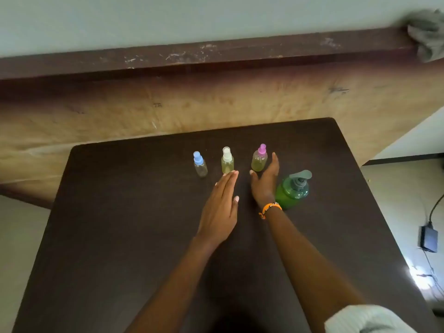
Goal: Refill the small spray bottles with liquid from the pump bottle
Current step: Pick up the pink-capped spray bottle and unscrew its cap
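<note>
Visibly flat, empty left hand [219, 210] and right hand [265, 181]

Three small clear spray bottles stood upright in a row across the dark table in front of me: the blue-capped bottle [200, 164] on the left looked empty, while the white-capped bottle [227, 160] in the middle and the pink-capped bottle [260, 158] on the right each held pale yellowish liquid. They stood apart from one another, none touching. The green pump bottle [293, 191], translucent with a grey pump head and green liquid inside, stood upright nearer to me and to the right of the pink-capped one.
</note>
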{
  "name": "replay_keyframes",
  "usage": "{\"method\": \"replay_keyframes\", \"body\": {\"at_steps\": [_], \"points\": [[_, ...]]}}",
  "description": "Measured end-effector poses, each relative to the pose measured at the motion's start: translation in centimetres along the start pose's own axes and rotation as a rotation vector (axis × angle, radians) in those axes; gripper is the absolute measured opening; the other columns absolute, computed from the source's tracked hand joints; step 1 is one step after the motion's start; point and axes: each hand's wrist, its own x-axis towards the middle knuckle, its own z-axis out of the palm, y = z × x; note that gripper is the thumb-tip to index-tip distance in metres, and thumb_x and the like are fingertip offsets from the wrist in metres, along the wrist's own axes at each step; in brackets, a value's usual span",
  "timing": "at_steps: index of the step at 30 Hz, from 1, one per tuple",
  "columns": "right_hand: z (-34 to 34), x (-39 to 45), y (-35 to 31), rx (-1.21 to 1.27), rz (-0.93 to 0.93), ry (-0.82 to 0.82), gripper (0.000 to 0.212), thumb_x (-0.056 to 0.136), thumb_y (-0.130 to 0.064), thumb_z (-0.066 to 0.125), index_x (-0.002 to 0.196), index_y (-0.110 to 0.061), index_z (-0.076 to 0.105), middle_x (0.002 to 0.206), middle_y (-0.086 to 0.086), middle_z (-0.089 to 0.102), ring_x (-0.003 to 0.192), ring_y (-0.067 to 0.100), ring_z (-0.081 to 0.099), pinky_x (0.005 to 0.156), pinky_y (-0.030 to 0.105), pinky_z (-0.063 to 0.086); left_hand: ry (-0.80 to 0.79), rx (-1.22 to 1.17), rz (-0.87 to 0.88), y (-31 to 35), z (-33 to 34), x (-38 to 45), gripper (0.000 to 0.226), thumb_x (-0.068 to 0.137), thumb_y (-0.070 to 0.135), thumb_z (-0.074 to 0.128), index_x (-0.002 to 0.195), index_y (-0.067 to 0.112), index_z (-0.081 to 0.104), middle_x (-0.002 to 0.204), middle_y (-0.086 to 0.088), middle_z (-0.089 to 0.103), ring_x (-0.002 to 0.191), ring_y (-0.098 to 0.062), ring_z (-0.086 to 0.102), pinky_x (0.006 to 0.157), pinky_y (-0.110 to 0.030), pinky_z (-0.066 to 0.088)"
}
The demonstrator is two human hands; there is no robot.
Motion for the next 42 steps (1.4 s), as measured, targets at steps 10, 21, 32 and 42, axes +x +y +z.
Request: {"method": "replay_keyframes", "body": {"at_steps": [10,21,32,42], "points": [[0.7,1.0,1.9,-0.049,-0.092,0.022,0.039,0.084,0.003,0.059,0.122,0.0,0.05,0.117,0.016,0.055,0.107,0.026,0.055,0.093,0.035,0.045,0.039,-0.133,-0.077,-0.5,0.2,0.9,0.053,0.094,0.006,0.041,0.144,0.019,0.029,0.147,0.003,0.035,0.135,0.001,0.026,0.106,-0.004,0.018],[-3.6,-12.0,1.5,-0.004,-0.258,-0.228,0.046,0.077,-0.006,0.074,0.119,-0.009,0.054,0.109,0.005,0.063,0.096,0.016,0.064,0.082,0.026,0.053,-0.065,-0.485,-0.302,1.7,-1.8,-2.2,0.045,0.088,0.028,0.06,0.131,0.025,0.048,0.125,0.009,0.058,0.115,0.0,0.052,0.1,-0.03,0.044],[-9.4,-14.7,-5.9,-0.343,-0.164,-0.191,0.053,0.082,-0.061,0.056,0.064,-0.012,0.061,0.054,-0.003,0.058,0.053,0.008,0.051,0.052,0.027,0.035,0.143,-0.332,-0.071,5.3,-3.5,-6.0,0.05,0.065,0.034,0.08,0.109,0.016,0.064,0.1,0.013,0.064,0.089,-0.003,0.062,0.076,-0.017,0.049],[-12.8,-13.3,-8.2,-0.22,-0.371,-0.634,0.024,0.089,-0.031,0.063,0.077,-0.011,0.064,0.068,0.009,0.061,0.059,0.02,0.053,0.058,0.039,0.043,-0.137,-0.549,-0.164,7.2,-6.8,-6.9,0.028,0.071,0.027,0.078,0.098,0.024,0.069,0.087,0.003,0.072,0.082,-0.01,0.067,0.075,-0.03,0.053]]}}
